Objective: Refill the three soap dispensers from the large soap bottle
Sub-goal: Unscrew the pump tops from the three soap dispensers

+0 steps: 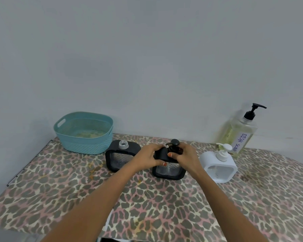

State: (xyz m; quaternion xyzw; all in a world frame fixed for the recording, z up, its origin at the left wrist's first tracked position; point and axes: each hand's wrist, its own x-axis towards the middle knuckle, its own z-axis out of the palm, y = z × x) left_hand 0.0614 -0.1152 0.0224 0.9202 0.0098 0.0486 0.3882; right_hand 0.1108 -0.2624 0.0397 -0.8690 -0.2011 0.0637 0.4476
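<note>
Black dispenser (170, 172), left hand (148, 157) gripping its shoulder, right hand (185, 156) pinching pump (175, 142)

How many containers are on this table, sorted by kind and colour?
Black square soap dispensers: 2
White square soap dispenser: 1
Large clear dish soap bottle: 1
Teal plastic basket: 1
Total: 5
</note>
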